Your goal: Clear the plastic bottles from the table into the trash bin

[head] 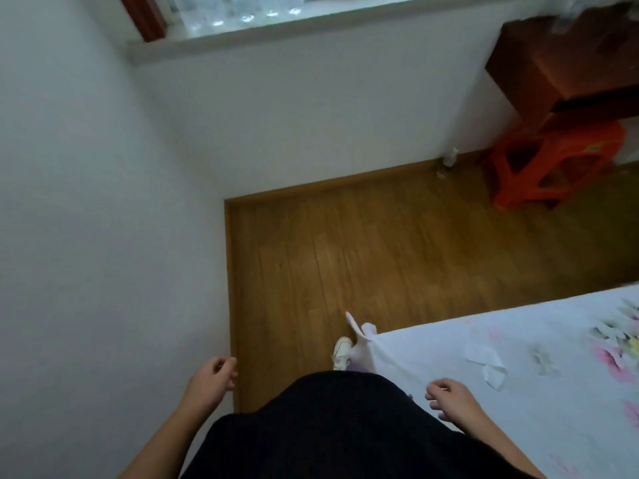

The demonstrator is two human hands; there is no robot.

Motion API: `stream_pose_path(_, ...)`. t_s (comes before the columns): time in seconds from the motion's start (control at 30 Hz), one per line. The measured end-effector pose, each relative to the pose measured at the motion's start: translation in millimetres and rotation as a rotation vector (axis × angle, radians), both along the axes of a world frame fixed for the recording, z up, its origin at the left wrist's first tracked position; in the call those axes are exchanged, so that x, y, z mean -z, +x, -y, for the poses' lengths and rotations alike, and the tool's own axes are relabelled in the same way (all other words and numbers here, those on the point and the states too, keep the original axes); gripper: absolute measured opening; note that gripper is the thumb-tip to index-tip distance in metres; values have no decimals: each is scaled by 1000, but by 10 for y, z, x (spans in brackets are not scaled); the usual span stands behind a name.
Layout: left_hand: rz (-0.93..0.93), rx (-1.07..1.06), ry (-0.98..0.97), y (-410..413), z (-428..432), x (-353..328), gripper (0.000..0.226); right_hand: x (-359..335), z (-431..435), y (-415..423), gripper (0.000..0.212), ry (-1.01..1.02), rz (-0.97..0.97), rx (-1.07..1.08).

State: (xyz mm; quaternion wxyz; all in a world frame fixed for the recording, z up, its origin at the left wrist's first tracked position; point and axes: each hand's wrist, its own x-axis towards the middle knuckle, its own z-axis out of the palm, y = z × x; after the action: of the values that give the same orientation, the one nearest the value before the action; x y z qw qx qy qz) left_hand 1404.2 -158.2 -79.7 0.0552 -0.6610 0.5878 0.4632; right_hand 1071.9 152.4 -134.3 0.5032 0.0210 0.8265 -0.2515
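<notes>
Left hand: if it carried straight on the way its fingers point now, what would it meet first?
The left hand holds nothing, its loosely curled fingers pointing up and right in the picture. That line probably reaches bare wooden floor near the white wall; depth is unclear.

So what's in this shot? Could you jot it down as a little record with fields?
left hand: loosely curled, holds nothing
right hand: loosely curled, empty, at the bed's edge
bottles: clear plastic bottles on the windowsill
floor: wood
bed: floral sheet
stool: orange plastic stool under a brown table
trash bin: not visible
</notes>
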Motion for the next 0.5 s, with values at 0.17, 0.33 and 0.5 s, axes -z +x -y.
stream_pose_path(0.17,54,-74,26,-273,640,-59,24,-278,1368,-781,14,-127,-73,-119)
stream_pose_path(0.33,102,-155,63,-786,1340,-14,25,-601,2425,-1467,18,-252,-158,-188)
stream_pose_path(0.5,107,-43,166,-1785,2296,95,26,-600,2832,-2032,19,-219,-175,-60)
